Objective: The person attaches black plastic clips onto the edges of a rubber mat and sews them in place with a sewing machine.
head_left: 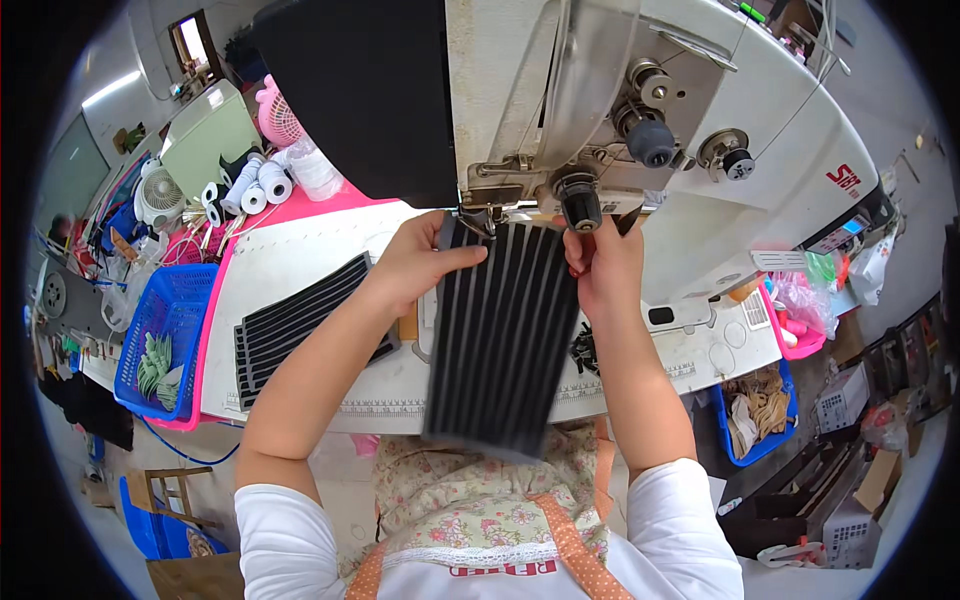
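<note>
A black fabric panel with grey stripes (505, 340) hangs from beneath the sewing machine's needle area (490, 222) over the front table edge, its lower end slightly blurred. My left hand (425, 265) pinches its upper left edge, thumb lying on top. At the upper right corner, my right hand (605, 265) is closed, its fingers against the fabric. From that hand juts a dark pointed tool (628, 220), which looks like small thread snips; a bit of red shows at the fingers. A second striped panel (310, 325) lies flat on the table, partly behind my left forearm.
The white sewing machine (740, 200) fills the upper right above the white table (300, 235). Black scraps (585, 350) lie near my right forearm. A blue basket (205, 290) with pale green pieces stands left; thread cones (272, 182) sit behind. A blue bin (790, 425) holds beige cloth.
</note>
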The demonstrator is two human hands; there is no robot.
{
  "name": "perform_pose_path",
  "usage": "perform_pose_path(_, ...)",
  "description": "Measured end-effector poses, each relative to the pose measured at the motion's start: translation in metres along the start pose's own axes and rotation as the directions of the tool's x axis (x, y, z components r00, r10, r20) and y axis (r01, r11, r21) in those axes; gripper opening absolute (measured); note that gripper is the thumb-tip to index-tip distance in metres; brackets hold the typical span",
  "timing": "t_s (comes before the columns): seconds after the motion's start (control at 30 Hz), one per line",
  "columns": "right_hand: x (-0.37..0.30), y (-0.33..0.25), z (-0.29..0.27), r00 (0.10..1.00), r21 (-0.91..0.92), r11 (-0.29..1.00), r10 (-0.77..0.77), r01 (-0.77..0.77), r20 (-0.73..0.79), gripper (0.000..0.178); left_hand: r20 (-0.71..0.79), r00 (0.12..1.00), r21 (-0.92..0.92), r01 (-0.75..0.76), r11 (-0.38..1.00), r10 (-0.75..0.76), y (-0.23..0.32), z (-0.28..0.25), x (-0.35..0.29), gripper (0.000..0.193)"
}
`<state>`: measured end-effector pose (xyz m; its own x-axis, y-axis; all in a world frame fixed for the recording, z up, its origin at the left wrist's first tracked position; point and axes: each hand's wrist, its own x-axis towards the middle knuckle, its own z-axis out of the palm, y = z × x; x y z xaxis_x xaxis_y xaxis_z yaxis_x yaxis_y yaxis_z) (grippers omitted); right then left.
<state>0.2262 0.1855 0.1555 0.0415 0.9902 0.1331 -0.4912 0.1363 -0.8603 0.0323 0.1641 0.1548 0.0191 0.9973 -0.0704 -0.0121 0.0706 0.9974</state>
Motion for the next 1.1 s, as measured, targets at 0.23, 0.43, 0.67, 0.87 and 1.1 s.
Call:
perform_pose_path(0.23,-0.004,0.020,-0.028,1.000,-0.278,0.960,0.025,-0.025,-0.003,0.020,-0.014,0.999,-0.065,-0.039,0.997,0.038,0.010,0.000,0.012,0.021)
perform_pose_path(0.43,-0.034,0.019,-0.023,0.994,-0.232,0.973,0.043,-0.018,0.102,0.020,-0.112,0.990,0.138,0.104,0.985,-0.089,0.036,0.010,0.014,0.021)
perform_pose_path(0.67,0.011,0.010,-0.025,0.999,-0.371,0.929,-0.033,0.020,-0.028,0.020,-0.083,0.993,-0.182,0.066,0.981,-0.082,0.004,0.009,0.007,0.017)
perform_pose_path(0.87,0.060,0.012,-0.018,0.994,-0.421,0.901,-0.105,0.104,0.022,0.018,-0.096,0.993,-0.133,0.054,0.990,-0.067,0.006,0.017,-0.003,0.015)
perform_pose_path(1.1,0.060,0.023,-0.032,0.888,-0.524,0.758,-0.460,0.387,-0.009,0.016,-0.082,0.997,-0.080,-0.005,0.997,-0.002,-0.001,0.012,0.000,0.016)
